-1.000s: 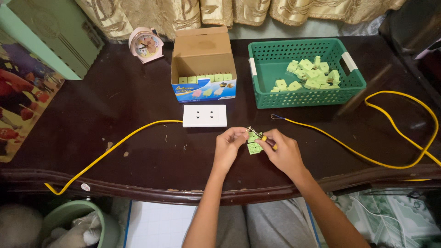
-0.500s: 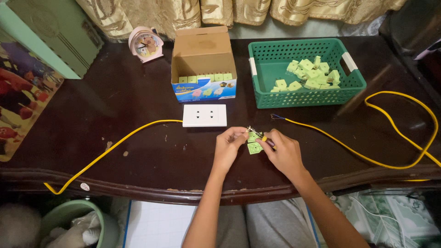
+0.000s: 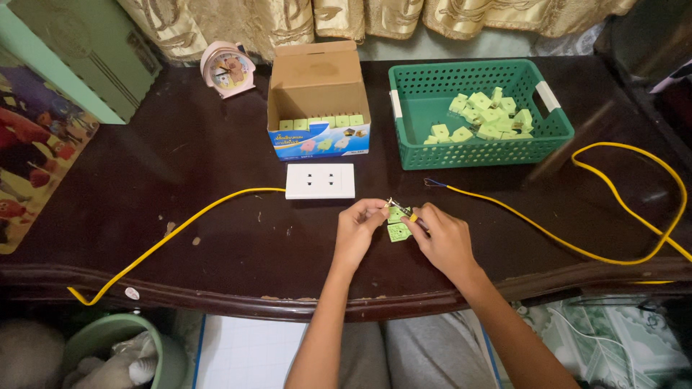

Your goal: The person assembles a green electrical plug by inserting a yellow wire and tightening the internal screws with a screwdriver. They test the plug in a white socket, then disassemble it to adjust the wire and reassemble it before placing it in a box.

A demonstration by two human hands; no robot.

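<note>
a colourful picture was seen at the far left edge, beside a green panel. a dark wooden worktop carried everything else. below its front edge on the left, a green bucket with pale cloth in it was seen. a yellow wire ran from the worktop's front left corner up to a white socket plate, whose left edge it met. a pink clock stood at the back, left of an open cardboard box in which a row of small green parts was visible. the plate lay just in front of the box.

in front of the plate, near the worktop's front edge, the left hand was held with its fingers pinched shut on a small green part, at its upper left. the part was held just above the worktop, between the two hands. the right hand was closed on the part from the right, and something thin with a yellow bit was gripped in its fingers against the part; what that was could not be told. both forearms reached in from the bottom edge, over grey trousers.

a green basket stood behind the right hand, with a heap of the same green parts in its right half. a second yellow wire, with a dark bare end near the basket's front, ran right across the worktop and looped back at the far right.
</note>
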